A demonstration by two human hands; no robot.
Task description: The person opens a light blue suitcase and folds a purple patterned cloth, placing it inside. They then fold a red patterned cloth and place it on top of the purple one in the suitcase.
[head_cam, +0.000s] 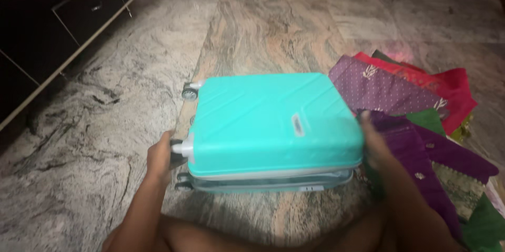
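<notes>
Veined marble floor (273, 15), dark cabinet (47, 26)

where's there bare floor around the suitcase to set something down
Bare stone floor lies beyond the turquoise suitcase, and more to its left, up to the dark cabinet. The right side is crowded with a pile of coloured cloths. The left hand and right hand flank the case.

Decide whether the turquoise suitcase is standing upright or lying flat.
Lying flat. The suitcase rests on the floor with its broad side up and wheels pointing sideways.
</notes>
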